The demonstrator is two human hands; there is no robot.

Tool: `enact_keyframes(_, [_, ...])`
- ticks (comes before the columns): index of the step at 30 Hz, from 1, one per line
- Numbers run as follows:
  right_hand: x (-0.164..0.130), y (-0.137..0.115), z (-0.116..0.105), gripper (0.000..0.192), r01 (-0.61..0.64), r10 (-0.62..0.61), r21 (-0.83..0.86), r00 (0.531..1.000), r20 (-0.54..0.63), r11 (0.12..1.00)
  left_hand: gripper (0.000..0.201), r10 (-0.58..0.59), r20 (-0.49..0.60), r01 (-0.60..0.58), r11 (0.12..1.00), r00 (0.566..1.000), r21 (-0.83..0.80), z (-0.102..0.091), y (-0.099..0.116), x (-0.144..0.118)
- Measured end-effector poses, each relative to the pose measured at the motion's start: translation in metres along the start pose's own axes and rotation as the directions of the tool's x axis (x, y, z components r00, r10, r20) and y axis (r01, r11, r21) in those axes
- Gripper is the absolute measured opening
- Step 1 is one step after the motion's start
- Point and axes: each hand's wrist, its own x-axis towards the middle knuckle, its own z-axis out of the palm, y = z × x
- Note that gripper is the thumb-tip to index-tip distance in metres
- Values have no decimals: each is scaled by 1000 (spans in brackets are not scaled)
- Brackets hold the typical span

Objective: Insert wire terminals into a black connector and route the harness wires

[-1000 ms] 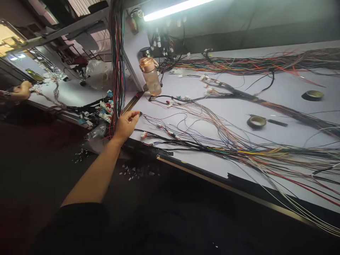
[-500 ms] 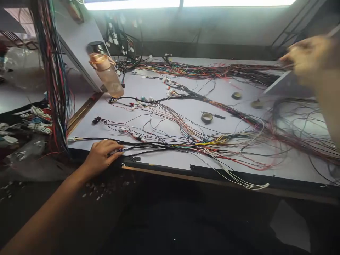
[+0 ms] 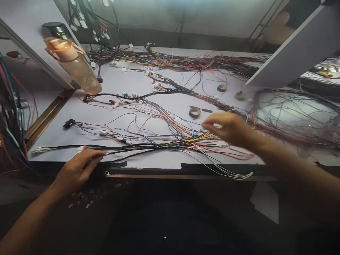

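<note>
A long wire harness (image 3: pixel 159 144) is laid along the near edge of the white worktable (image 3: pixel 170 106), its long axis running left to right, almost level with the table's front edge. At its left end the black-sheathed strands taper to a white connector (image 3: pixel 37 149) that points left, toward the table's corner; to the right the bundle fans out into loose yellow, red, green and white wires.

The left hand (image 3: pixel 75 170) is seen at the near edge, low and left. Its fingers (image 3: pixel 92 156) are drawn together and pinched on the black strands of the harness, just right of a small white connector (image 3: pixel 80 148). The right hand (image 3: pixel 228 127) is held above the coloured fan of wires, blurred; its fingers are stretched leftward and held loosely apart, and whether any wire is touched cannot be told.

Farther back, a roll of dark tape (image 3: pixel 194 112) is lying flat, well apart from both hands, with two more rolls (image 3: pixel 221 88) beyond it. A translucent orange bottle (image 3: pixel 74 63) is standing at the back left, tilted in the view. A second, thicker harness (image 3: pixel 186 63) is spread along the far edge, also lengthwise left to right. A black connector (image 3: pixel 68 123) is resting left of centre, on thin wires.
</note>
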Motion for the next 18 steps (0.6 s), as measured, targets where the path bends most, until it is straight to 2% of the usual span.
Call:
enact_keyframes(1, [-9, -15, 9, 16, 42, -42, 11, 999, 21, 999, 24, 10, 2, -10, 1000, 1000, 5, 1, 0, 0])
enact_keyframes(4, [-28, -47, 37, 17, 47, -43, -45, 996, 77, 998, 24, 50, 4, -50, 997, 999, 51, 4, 3, 1])
enact_keyframes(8, [-36, -64, 65, 18, -6, 16, -182, 998, 54, 983, 22, 99, 14, -100, 979, 995, 177, 6, 12, 5])
enact_keyframes(10, [-37, -67, 70, 18, 2, 5, -188, 999, 37, 982, 22, 118, 19, -119, 961, 993, 248, 9, 20, 9])
enact_keyframes(13, [-39, -74, 69, 20, 70, -73, -108, 997, -16, 992, 20, 177, 14, -173, 941, 984, 290, 20, 39, 16])
enact_keyframes(18, [-40, -93, 67, 16, 143, -137, 52, 985, -107, 988, 30, 278, -40, -262, 939, 960, 225, 58, 84, 35])
